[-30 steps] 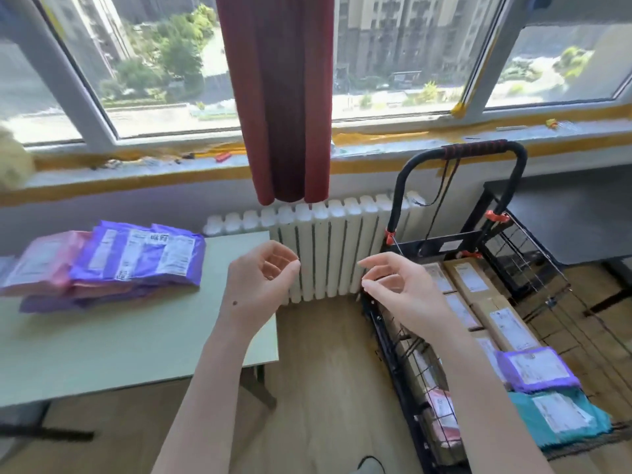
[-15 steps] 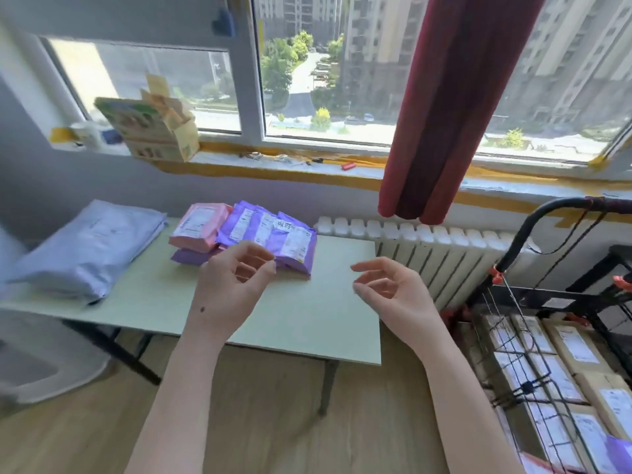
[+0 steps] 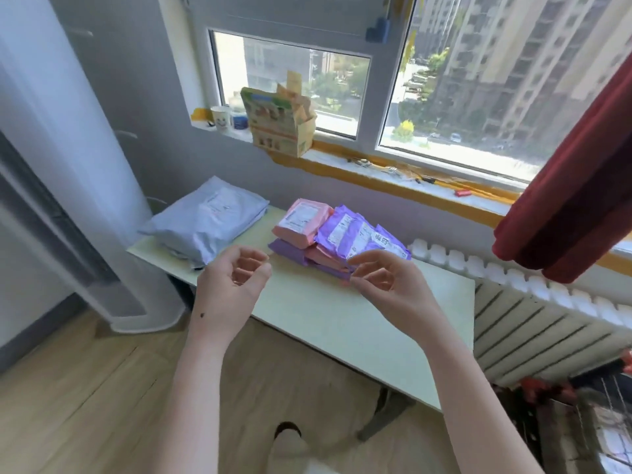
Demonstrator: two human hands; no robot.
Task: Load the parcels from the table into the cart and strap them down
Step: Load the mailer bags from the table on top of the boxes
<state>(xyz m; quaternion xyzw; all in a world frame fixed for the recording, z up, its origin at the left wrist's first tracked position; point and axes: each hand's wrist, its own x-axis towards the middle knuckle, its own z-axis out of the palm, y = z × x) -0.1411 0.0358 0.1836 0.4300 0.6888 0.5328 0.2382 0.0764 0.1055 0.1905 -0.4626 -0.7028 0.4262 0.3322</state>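
A pile of pink and purple parcels lies on the pale green table, toward its far side. A stack of grey-blue mailer bags sits at the table's left end. My left hand hovers over the table's near-left part, fingers loosely curled and holding nothing. In front of the pile, just short of its near edge, my right hand is held with relaxed, empty fingers. Only a corner of the black wire cart shows at the lower right, blurred.
A white radiator runs under the window to the right of the table. A dark red curtain hangs at the right. A cardboard box and a paper cup stand on the sill. A tall white unit fills the left.
My view has swung left from the cart to the table. Both hands have moved along, empty, and now hover by the parcel pile.
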